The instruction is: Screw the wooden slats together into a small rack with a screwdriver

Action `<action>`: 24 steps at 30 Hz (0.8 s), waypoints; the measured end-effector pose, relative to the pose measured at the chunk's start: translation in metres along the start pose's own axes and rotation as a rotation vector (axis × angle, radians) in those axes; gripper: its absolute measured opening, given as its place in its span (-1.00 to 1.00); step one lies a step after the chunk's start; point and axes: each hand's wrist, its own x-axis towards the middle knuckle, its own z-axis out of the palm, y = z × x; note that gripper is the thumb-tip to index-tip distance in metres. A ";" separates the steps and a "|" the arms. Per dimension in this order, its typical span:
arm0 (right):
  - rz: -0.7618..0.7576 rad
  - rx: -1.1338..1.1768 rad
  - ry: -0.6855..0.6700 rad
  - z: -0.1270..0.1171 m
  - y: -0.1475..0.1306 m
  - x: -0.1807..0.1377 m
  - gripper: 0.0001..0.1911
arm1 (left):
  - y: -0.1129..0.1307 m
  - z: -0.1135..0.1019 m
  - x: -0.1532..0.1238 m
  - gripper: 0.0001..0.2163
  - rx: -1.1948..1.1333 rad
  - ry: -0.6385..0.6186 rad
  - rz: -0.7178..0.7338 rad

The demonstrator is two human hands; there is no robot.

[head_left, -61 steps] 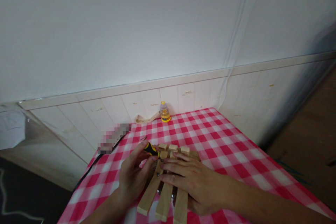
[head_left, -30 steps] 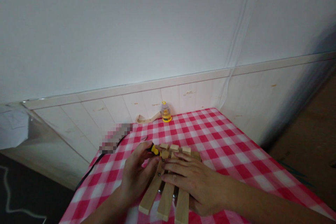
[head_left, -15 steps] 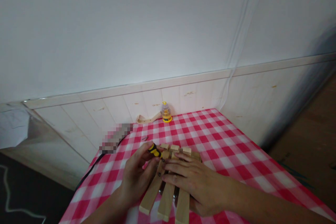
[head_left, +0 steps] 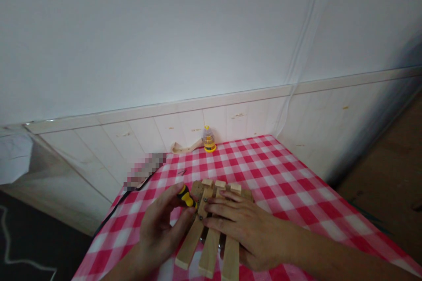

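Note:
A wooden slat assembly, three long slats joined by a crosspiece, lies on the red-and-white checked tablecloth. My right hand rests flat across the slats with its fingers stretched out, pressing them down. My left hand is closed on a small yellow-and-black screwdriver, whose tip meets the left slat near a dark screw. The slats' middle is hidden under my right hand.
At the table's far edge by the wall stand a small yellow-and-clear bit holder and a curved wooden piece. A blurred-out object and a dark cable lie at the left edge. The table drops off on the right.
My left hand has shifted slightly left and down, tilting the screwdriver handle over. My right hand stays flat on the slats.

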 end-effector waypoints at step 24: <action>0.013 -0.002 0.006 0.000 -0.001 0.000 -0.42 | -0.002 0.001 0.000 -0.45 -0.033 -0.041 -0.047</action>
